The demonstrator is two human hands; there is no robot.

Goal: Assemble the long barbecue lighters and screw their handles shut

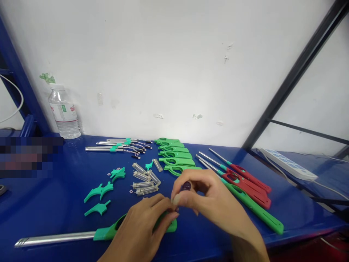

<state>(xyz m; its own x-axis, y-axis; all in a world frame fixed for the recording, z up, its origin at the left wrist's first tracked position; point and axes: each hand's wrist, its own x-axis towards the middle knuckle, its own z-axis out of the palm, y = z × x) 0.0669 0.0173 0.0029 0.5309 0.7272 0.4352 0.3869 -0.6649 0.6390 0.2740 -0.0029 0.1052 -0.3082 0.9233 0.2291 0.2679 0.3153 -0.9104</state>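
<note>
My left hand [144, 225] lies over a green lighter [109, 233] at the front, fingers wrapped on its handle; the metal tube [57, 239] points left. My right hand [207, 200] is just right of it, thumb and fingers pinched together near the handle's end, with a dark round-ended tool [186, 186] showing between the fingers. The rest of that tool is hidden, as is the spot where the fingertips of both hands meet. Behind my hands lie several clear fuel tanks [144, 184], and to the left are loose teal triggers [98, 208].
Green handle shells [176, 155] line up at the back middle, beside metal tubes with wires [105, 149]. Red lighters [249, 189] and a long green lighter [256, 207] lie right. A water bottle [64, 116] stands back left; a power strip [290, 163] is far right.
</note>
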